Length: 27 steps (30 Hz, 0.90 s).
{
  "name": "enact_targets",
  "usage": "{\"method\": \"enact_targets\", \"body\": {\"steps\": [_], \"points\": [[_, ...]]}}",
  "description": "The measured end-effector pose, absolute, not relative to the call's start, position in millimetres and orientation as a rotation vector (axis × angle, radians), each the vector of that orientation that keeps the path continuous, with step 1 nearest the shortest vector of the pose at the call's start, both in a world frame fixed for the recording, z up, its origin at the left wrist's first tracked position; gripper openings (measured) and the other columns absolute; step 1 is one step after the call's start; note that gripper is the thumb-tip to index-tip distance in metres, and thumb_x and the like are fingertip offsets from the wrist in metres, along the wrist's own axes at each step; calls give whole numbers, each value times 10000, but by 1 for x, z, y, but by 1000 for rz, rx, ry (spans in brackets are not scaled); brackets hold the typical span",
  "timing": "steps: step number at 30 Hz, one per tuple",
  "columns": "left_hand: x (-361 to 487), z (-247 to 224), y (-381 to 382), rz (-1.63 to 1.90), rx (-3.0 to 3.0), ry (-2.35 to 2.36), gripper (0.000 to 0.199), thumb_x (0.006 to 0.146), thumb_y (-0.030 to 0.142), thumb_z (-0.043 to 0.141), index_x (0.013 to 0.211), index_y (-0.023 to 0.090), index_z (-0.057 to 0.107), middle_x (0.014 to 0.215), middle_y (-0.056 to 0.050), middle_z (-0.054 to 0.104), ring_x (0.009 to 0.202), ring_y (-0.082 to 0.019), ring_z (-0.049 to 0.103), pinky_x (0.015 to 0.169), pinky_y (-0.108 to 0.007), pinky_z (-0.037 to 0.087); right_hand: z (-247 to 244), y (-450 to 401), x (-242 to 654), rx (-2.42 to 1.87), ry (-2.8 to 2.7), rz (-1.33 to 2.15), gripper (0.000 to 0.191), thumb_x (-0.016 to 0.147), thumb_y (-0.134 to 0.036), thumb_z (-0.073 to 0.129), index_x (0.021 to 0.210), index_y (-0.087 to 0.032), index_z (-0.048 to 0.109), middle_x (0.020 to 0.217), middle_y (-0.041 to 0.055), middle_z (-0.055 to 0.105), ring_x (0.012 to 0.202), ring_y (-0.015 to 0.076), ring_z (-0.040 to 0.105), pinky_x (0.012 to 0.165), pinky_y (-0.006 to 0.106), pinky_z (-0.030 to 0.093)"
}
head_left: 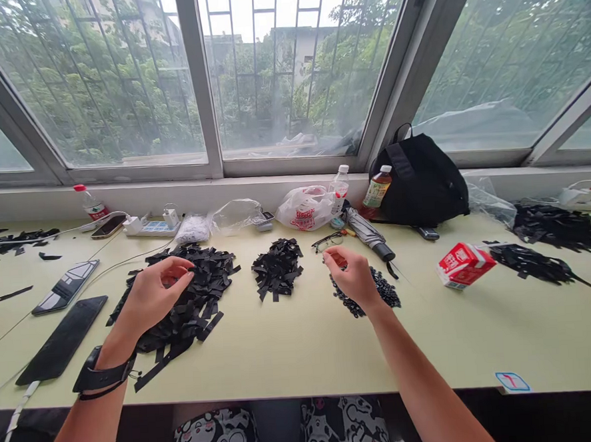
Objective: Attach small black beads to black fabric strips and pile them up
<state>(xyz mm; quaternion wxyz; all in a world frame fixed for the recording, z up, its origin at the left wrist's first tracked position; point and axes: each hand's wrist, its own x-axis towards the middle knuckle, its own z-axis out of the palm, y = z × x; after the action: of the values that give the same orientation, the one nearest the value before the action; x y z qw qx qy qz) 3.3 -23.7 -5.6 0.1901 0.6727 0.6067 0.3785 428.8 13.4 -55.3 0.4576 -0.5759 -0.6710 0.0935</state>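
Observation:
My left hand (154, 293) is over the large pile of black strips (200, 307), thumb and index finger brought close together; whatever is between them is too small to make out. My right hand (351, 274) hovers at the upper left of a pile of small dark ring-like pieces (387, 292). Its fingers are pinched, and what they hold, if anything, is hidden. Between the two hands a smaller pile of black pieces (277, 269) lies on the pale table (303, 354).
Two phones (62, 338) lie at the left. Glasses (327, 240), a folded umbrella (369, 233), a plastic bag (305, 208), bottles (376, 189) and a black backpack (416, 180) line the back. A red carton (463, 265) and more black strips (533, 263) are at the right.

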Motion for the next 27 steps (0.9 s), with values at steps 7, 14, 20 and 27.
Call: {"method": "enact_targets", "body": {"steps": [7,14,20,27], "points": [[57,15,-23,1183,1662,1232,317,839,389,743,1107,220,767,1029,-68,766,844,-213,724,741,-298,589,-59,21,476,-1693,-1854,207,207,865,-367,624,858,-225,774,861,63,775,684,210,646,666,324,450],[119,-14,-5,1123,1575,999,436,821,298,750,1245,200,756,940,-85,786,733,-174,692,627,-258,538,-71,20,468,-1877,-1967,181,134,820,-313,661,757,-236,750,796,50,757,692,204,661,599,300,391],[140,-50,1,1076,1477,872,519,802,308,807,1303,205,724,923,-91,792,816,-206,728,750,-315,585,-75,20,466,-1909,-1974,190,100,797,-284,673,740,-224,728,799,61,755,705,208,660,625,306,388],[143,-61,-2,1033,1426,877,491,806,376,828,1266,231,735,1182,-136,762,996,-276,762,829,-362,607,-74,19,462,-1971,-1968,188,87,788,-228,631,762,-214,713,820,66,748,707,195,647,603,285,365]]}}
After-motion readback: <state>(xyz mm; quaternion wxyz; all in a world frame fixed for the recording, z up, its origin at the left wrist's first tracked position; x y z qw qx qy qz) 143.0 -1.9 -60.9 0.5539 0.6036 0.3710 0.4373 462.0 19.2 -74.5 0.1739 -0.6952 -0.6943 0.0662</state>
